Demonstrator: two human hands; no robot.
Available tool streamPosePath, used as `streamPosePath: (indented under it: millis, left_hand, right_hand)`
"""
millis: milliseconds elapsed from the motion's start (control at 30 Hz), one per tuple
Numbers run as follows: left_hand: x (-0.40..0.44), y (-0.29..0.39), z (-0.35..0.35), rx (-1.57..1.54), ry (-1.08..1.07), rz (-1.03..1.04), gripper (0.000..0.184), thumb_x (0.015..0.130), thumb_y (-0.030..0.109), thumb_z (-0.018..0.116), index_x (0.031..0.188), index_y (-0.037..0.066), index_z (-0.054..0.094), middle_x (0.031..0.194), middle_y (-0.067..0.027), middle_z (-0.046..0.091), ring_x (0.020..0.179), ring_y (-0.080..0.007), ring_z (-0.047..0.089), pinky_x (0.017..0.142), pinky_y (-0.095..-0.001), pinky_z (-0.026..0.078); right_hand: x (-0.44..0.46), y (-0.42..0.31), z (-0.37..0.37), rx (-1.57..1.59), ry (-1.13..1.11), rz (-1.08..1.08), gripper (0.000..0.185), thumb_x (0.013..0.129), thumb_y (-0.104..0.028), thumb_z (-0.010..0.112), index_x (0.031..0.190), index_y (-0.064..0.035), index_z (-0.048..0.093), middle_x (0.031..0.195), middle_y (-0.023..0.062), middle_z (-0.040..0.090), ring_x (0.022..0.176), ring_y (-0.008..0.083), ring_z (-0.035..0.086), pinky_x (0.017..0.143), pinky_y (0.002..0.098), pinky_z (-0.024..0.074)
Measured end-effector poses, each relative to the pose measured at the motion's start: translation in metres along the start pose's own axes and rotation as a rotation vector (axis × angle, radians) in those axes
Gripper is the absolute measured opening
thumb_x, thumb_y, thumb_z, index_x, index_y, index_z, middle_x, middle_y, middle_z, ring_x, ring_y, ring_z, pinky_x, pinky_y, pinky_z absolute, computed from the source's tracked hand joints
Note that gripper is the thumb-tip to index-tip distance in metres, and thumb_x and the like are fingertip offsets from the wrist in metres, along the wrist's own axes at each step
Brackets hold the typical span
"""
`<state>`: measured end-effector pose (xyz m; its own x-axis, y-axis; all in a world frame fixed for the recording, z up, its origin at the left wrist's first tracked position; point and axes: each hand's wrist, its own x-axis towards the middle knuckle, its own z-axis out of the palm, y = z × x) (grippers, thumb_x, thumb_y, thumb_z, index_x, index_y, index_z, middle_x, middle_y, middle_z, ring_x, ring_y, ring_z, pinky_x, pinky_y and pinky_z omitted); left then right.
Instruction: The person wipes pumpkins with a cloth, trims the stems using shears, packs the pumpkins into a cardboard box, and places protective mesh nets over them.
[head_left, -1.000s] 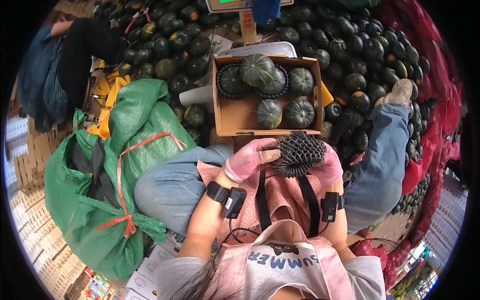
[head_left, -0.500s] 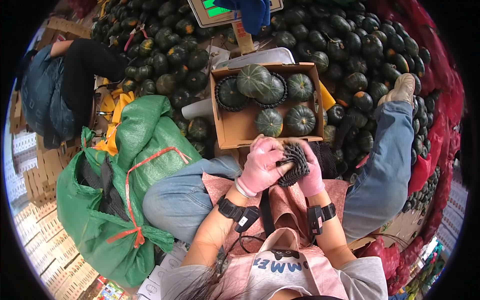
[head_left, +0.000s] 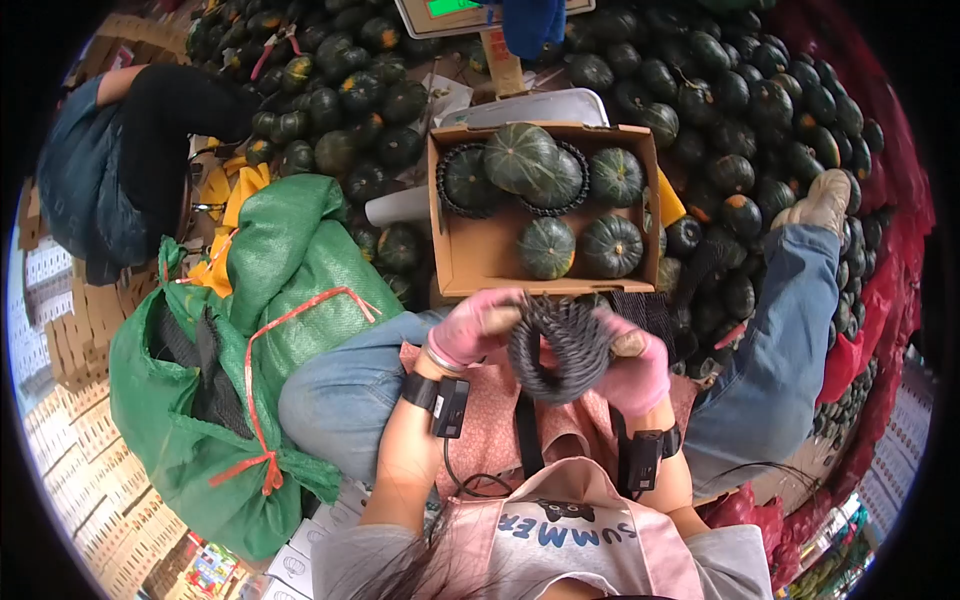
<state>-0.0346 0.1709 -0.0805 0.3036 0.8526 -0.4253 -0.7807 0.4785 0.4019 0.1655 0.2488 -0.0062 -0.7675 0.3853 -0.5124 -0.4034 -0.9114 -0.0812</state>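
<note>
Both hands, in pink gloves with bare fingertips, hold a black foam net (head_left: 562, 350) bunched into a ring over the lap. My left hand (head_left: 474, 328) grips its left edge, and my right hand (head_left: 634, 362) is closed on its right edge. Just beyond the hands stands an open cardboard box (head_left: 480, 262) with several dark green pumpkins. One pumpkin (head_left: 520, 158) rests on top of others at the back; black nets surround the pumpkin (head_left: 468, 178) at the back left and the one beside it. Two pumpkins without nets sit at the front right of the box.
A scale (head_left: 450, 16) stands behind the box over a metal tray (head_left: 575, 104). Heaped pumpkins (head_left: 735, 172) spread behind and to the right. Green sacks (head_left: 300, 285) lie at the left, with black netting in one. Another person (head_left: 95, 190) sits at the upper left.
The black net was a wide mesh tube, then a compact bundle; now it is an open, rolled ring. My hands have moved farther apart. The view has shifted slightly.
</note>
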Motion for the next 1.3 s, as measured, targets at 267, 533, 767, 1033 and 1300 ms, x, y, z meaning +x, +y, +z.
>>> streamPosePath:
  millis: [267, 533, 767, 1033, 1300]
  left_hand:
    - [0.031, 0.031, 0.008, -0.063, 0.029, 0.127, 0.051, 0.094, 0.042, 0.046, 0.120, -0.001, 0.048, 0.108, -0.0104, 0.060, 0.099, -0.0180, 0.060, 0.089, -0.0312, 0.048]
    - [0.094, 0.081, -0.071, 0.669, 0.415, 0.511, 0.015, 0.088, 0.014, 0.063, 0.097, 0.003, 0.060, 0.087, 0.0047, 0.056, 0.081, -0.0044, 0.048, 0.076, -0.0208, 0.043]
    - [0.144, 0.073, -0.089, 0.970, 0.589, 0.777, 0.027, 0.093, 0.027, 0.056, 0.107, 0.003, 0.054, 0.094, 0.0009, 0.053, 0.090, -0.0082, 0.044, 0.084, -0.0234, 0.039]
    - [0.154, 0.051, -0.072, 0.908, 0.584, 0.854, 0.024, 0.094, 0.025, 0.055, 0.104, 0.003, 0.055, 0.095, 0.0019, 0.054, 0.091, -0.0081, 0.046, 0.086, -0.0243, 0.038]
    - [0.187, 0.057, -0.070, 0.564, 0.583, 0.625, 0.015, 0.090, 0.017, 0.061, 0.094, 0.002, 0.060, 0.083, 0.0053, 0.056, 0.080, -0.0046, 0.045, 0.074, -0.0212, 0.040]
  right_hand:
    - [0.055, -0.039, 0.006, -0.699, 0.052, -0.208, 0.020, 0.091, -0.017, 0.056, 0.105, -0.0035, 0.059, 0.095, 0.0015, 0.062, 0.091, 0.0170, 0.061, 0.079, 0.0302, 0.0496]
    - [0.158, -0.062, -0.021, -1.627, 0.396, -0.920, 0.018, 0.091, -0.020, 0.056, 0.097, -0.0028, 0.056, 0.085, 0.0141, 0.062, 0.074, 0.0311, 0.060, 0.066, 0.0345, 0.0488]
    - [0.212, -0.076, -0.064, -1.748, 0.481, -1.090, 0.021, 0.091, -0.023, 0.053, 0.104, -0.0071, 0.050, 0.094, 0.0222, 0.055, 0.076, 0.0445, 0.055, 0.067, 0.0479, 0.0457]
    - [0.197, -0.088, -0.074, -1.441, 0.493, -1.154, 0.019, 0.089, -0.019, 0.059, 0.101, -0.0049, 0.058, 0.083, 0.0200, 0.061, 0.075, 0.0365, 0.060, 0.068, 0.0350, 0.0478]
    - [0.200, -0.106, -0.103, -1.121, 0.587, -0.840, 0.019, 0.090, -0.020, 0.058, 0.094, -0.0013, 0.058, 0.075, 0.0121, 0.060, 0.069, 0.0195, 0.053, 0.069, 0.0298, 0.0448]
